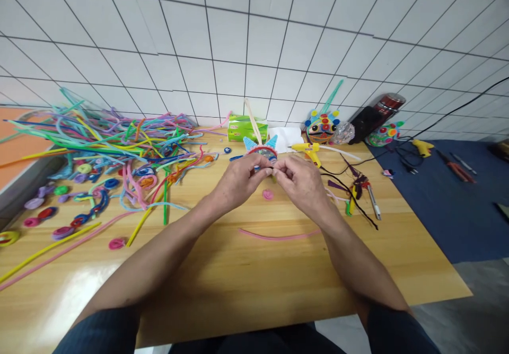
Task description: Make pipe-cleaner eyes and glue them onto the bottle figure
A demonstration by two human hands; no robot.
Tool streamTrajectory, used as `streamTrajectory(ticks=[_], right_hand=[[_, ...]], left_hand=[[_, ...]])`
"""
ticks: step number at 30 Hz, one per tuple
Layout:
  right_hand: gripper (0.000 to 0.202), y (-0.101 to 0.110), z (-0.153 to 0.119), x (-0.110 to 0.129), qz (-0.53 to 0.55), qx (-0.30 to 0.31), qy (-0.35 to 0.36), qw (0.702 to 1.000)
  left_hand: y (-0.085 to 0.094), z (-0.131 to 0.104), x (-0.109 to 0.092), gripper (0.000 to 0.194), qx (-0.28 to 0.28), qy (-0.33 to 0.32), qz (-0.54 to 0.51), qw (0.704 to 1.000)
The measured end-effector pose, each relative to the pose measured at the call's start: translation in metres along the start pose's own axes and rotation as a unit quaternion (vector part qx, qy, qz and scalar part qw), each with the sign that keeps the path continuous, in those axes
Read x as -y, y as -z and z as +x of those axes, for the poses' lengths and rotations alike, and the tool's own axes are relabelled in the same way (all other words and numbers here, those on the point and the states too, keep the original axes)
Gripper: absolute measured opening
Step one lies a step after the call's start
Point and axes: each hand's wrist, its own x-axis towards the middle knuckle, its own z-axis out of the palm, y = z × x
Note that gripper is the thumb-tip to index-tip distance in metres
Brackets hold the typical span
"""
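Observation:
My left hand (243,180) and my right hand (301,182) meet at the middle of the table, fingertips pinched close together. Between them is something small and dark, mostly hidden by the fingers. Just behind the hands stands a round craft piece with blue fuzzy points (271,142) and a red-pink rim, its lower part covered by my fingers. A pink coil (268,194) lies on the wood below the fingertips. Nearer to me, a pink pipe cleaner (278,237) stretches sideways between my forearms.
Piled pipe cleaners (119,131) and coils cover the left side. A green box (242,128), a yellow glue gun (310,150) and a decorated mask (321,127) stand behind. At right are a cutter (374,202), cords, a dark bottle (387,107) and pliers (460,171).

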Motion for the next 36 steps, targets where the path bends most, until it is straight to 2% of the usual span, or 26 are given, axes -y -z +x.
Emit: streamTrajectory(ticks=[2,5,9,13,15,16,19,22,26,32,34,36], right_hand=[[0.014,0.002,0.0,0.001,-0.012,0.009,0.013,1.0],[0.011,0.002,-0.001,0.002,0.029,0.006,-0.012,0.999],[0.011,-0.004,-0.002,0.002,0.142,0.003,-0.087,0.986],[0.02,-0.013,-0.002,0.002,0.208,-0.013,-0.127,0.97],[0.019,-0.013,0.0,0.001,0.201,-0.017,-0.127,0.971],[0.017,-0.011,0.0,0.0,0.184,-0.016,-0.119,0.976],[0.013,-0.002,0.001,0.0,0.085,-0.008,-0.058,0.995],[0.013,0.006,0.001,0.001,0.008,0.0,0.01,1.0],[0.009,0.008,0.002,0.004,0.023,-0.007,0.0,1.0],[0.008,-0.001,0.001,0.003,0.077,-0.017,-0.048,0.996],[0.011,-0.004,0.001,0.001,0.073,-0.03,-0.047,0.996],[0.013,-0.006,0.001,-0.001,0.058,-0.041,-0.034,0.997]], left_hand=[[0.006,0.001,-0.002,0.012,0.006,-0.035,0.049,0.998],[0.006,-0.001,-0.004,0.015,-0.02,-0.04,0.039,0.998],[-0.01,-0.008,-0.003,0.018,-0.084,0.008,-0.077,0.993],[-0.028,-0.012,0.001,0.03,-0.144,0.086,-0.221,0.961],[-0.03,-0.011,0.004,0.034,-0.135,0.102,-0.25,0.954],[-0.028,-0.009,0.005,0.032,-0.116,0.095,-0.239,0.959],[-0.015,-0.003,0.007,0.019,-0.037,0.033,-0.114,0.992],[-0.003,0.001,0.004,0.011,-0.016,-0.02,-0.007,1.0],[-0.005,-0.002,0.002,0.016,-0.027,0.001,-0.071,0.997],[-0.026,-0.009,0.005,0.02,-0.11,0.07,-0.219,0.967],[-0.028,-0.009,0.007,0.02,-0.112,0.078,-0.224,0.965],[-0.026,-0.008,0.009,0.017,-0.101,0.06,-0.176,0.977]])
